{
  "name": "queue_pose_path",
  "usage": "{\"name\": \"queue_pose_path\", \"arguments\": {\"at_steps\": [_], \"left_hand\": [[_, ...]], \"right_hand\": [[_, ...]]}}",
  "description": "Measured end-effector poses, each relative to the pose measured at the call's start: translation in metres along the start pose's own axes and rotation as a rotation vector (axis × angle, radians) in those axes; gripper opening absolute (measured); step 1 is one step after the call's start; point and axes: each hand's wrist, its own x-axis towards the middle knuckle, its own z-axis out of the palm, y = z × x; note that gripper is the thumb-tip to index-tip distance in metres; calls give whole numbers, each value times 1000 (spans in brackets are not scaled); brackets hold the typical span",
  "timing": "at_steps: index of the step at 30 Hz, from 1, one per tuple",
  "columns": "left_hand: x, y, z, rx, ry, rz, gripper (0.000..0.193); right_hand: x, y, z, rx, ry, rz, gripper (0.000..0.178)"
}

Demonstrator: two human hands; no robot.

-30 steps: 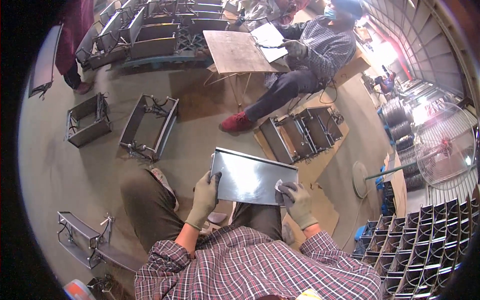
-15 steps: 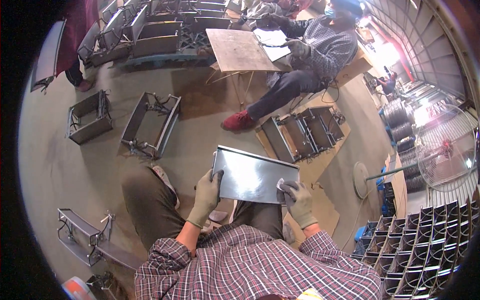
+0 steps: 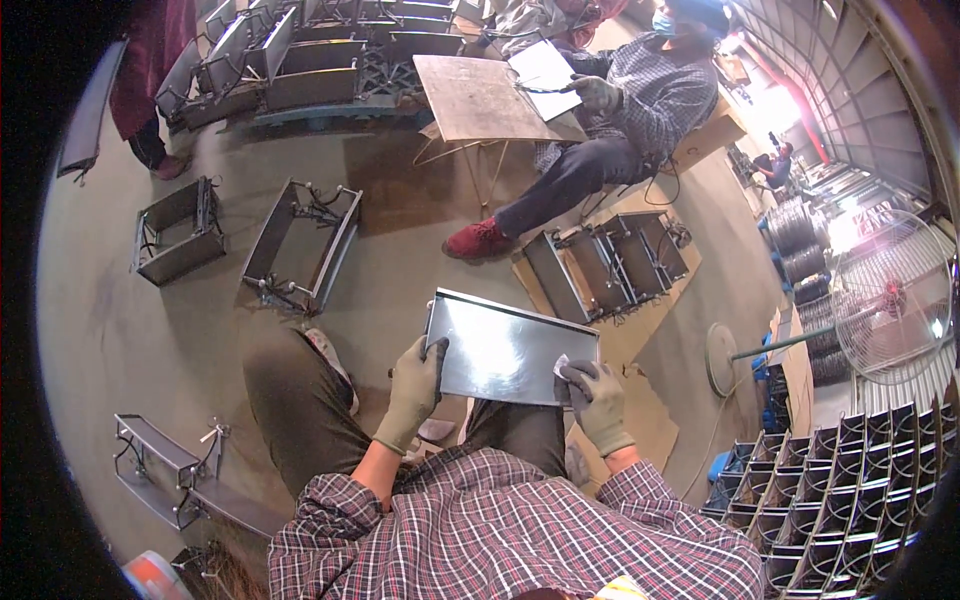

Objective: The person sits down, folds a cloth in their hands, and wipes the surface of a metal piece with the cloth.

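Note:
A shiny grey metal panel (image 3: 480,350) with a raised rim is held tilted over my lap, reflecting a bright patch of light. My left hand (image 3: 415,388), in a dark-tipped glove, is closed around its left edge. At the lower right corner, my right hand (image 3: 597,400), gloved the same way, pinches a small white wad (image 3: 561,367), seemingly cloth or paper, against the surface. The right fingers partly cover the wad and that corner.
Dark metal frames (image 3: 300,245) stand on the floor ahead; another rack (image 3: 160,450) is at left. Beyond, a seated person (image 3: 640,100) holds white sheets (image 3: 545,75) by a small wooden table (image 3: 480,95). Cardboard (image 3: 640,420), a fan (image 3: 890,295) and stacked racks (image 3: 830,500) occupy the right.
My hands and the panel hardly differ. Across from me, the seated person's white sheets are raised at the top. At far left, a standing person's long panel has shifted left, toward the rim.

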Motion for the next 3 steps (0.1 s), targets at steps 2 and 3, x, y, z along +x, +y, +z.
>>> {"name": "queue_pose_path", "arguments": {"at_steps": [2, 3], "left_hand": [[5, -12, 2, 37, 23, 43, 34], [7, -15, 3, 51, 23, 32, 34]], "right_hand": [[0, -1, -1, -5, -5, 0, 23], [0, -2, -1, -9, -10, 3, 23]]}}
